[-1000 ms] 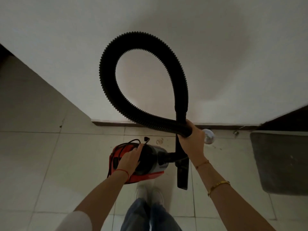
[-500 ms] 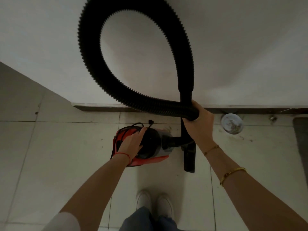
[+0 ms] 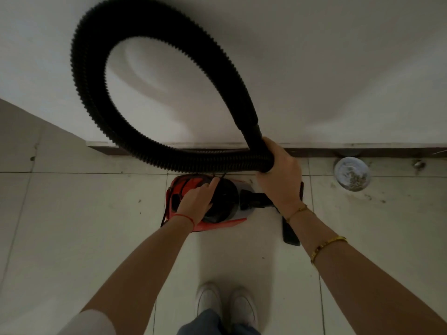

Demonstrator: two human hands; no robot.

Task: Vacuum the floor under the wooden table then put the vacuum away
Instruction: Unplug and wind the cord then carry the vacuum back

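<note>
A small red and black vacuum (image 3: 193, 189) is below me over the tiled floor, close to the white wall. My left hand (image 3: 197, 201) grips its top, fingers curled over the black round part. Its black ribbed hose (image 3: 94, 97) rises in a big loop in front of the wall. My right hand (image 3: 280, 175) grips the hose where the loop crosses itself, holding both strands together. The black nozzle (image 3: 289, 234) hangs below my right wrist, partly hidden by my forearm.
A white wall with a dark skirting board (image 3: 362, 152) runs across just beyond the vacuum. A round floor drain (image 3: 352, 174) with debris lies to the right. My white shoes (image 3: 226, 304) stand on pale tiles (image 3: 72, 226) behind the vacuum.
The view has dropped and come closer to the wall. The hose loop looms larger and leans left. My right hand holds the hose further right; the dark mat at the right is out of view.
</note>
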